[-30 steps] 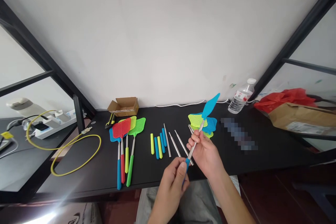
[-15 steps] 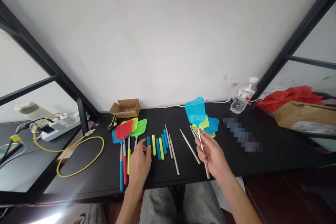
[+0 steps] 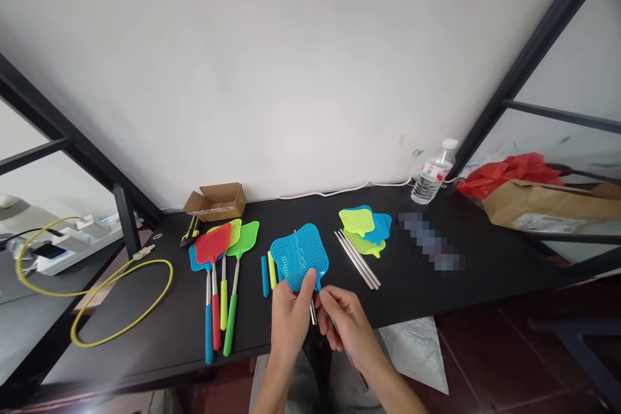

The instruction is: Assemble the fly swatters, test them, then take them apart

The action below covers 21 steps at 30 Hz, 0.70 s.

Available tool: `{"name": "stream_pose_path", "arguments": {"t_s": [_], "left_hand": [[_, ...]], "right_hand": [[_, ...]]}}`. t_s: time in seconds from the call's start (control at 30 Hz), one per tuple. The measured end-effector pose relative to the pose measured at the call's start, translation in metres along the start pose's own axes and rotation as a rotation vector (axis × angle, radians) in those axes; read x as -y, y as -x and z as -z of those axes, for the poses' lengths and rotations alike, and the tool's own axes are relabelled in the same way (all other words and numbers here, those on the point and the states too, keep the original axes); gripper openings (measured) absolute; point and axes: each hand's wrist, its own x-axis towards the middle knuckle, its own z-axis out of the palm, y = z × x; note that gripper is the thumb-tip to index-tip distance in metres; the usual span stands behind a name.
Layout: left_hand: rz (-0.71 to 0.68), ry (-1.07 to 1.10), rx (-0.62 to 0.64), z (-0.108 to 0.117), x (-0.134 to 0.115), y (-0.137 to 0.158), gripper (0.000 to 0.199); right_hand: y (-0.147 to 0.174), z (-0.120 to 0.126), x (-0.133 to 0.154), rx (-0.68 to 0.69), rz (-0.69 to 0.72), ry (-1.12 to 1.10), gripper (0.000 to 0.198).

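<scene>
A blue fly swatter head (image 3: 301,255) is pinched at its lower part by my left hand (image 3: 287,320), thumb lying on top near the neck. My right hand (image 3: 345,323) is closed around the metal rod (image 3: 359,376) just below that neck; the rod slants down toward my lap. Beneath and beside the swatter head lie a blue handle sleeve (image 3: 264,277) and a yellow-green sleeve (image 3: 272,269), others being covered. Another metal rod (image 3: 313,315) shows between my hands. Several loose rods (image 3: 358,260) lie to the right, below a pile of yellow-green and blue swatter heads (image 3: 356,221).
Swatters with coloured handles, including a red one (image 3: 215,291) and a green one (image 3: 233,310), lie at left. Behind them stands an open cardboard box (image 3: 220,204). A water bottle (image 3: 433,174) and a paper bag (image 3: 548,207) are at right. A yellow cable (image 3: 169,281) loops at far left.
My left hand has left the handle sleeves and taken hold of the blue swatter head. My right hand has brought the swatter left and lower, its rod now slanting toward me. The view has shifted right.
</scene>
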Motion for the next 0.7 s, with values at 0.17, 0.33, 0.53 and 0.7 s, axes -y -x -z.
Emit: {"name": "stream_pose_path", "arguments": {"t_s": [0.17,0.33,0.53,0.7], "left_hand": [[0.000,-0.149,-0.229,0.010,-0.007,-0.004,0.045],[-0.085,-0.063,-0.640,0.059,-0.027,-0.036,0.041],[-0.082,-0.032,-0.368,0.062,-0.024,-0.041,0.041],[-0.012,-0.070,-0.175,0.044,-0.009,-0.035,0.040]], "right_hand": [[0.004,-0.007,0.004,-0.149,0.230,0.387,0.044],[0.004,0.007,0.009,-0.267,0.232,0.585,0.041],[-0.052,0.021,0.018,-0.451,0.224,1.099,0.035],[-0.084,0.018,0.015,-0.531,0.111,1.292,0.021]]}}
